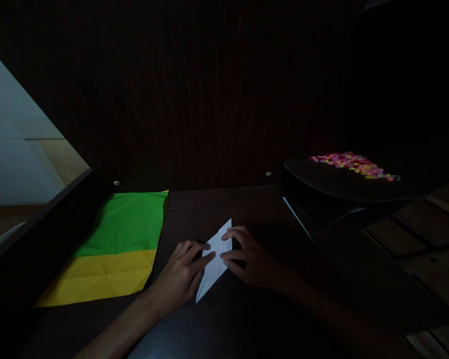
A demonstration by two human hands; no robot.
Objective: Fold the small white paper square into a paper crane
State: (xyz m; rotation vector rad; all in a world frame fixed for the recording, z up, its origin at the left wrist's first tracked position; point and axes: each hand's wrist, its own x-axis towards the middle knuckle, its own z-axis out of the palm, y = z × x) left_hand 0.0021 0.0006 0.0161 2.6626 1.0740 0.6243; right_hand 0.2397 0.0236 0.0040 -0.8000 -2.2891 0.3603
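Note:
A folded white paper [214, 267], shaped like a slanted diamond with creases and layered edges, lies on the dark table. My left hand [185, 269] holds its left side, the fingertips pressing on the upper face and the thumb close to the lower left edge. From the right, my right hand [249, 257] grips the paper with bent fingers, their tips on its upper and right parts. The fingertips of both hands nearly meet at the middle of the sheet. What lies under the paper is hidden.
Creased green paper [130, 224] and yellow paper [108, 274] lie at the left, beside a dark raised edge [41, 219]. A dark wooden panel [209, 99] rises behind the table [224, 204]. At the right, a dark surface [322, 182] carries many small colourful pieces [355, 164].

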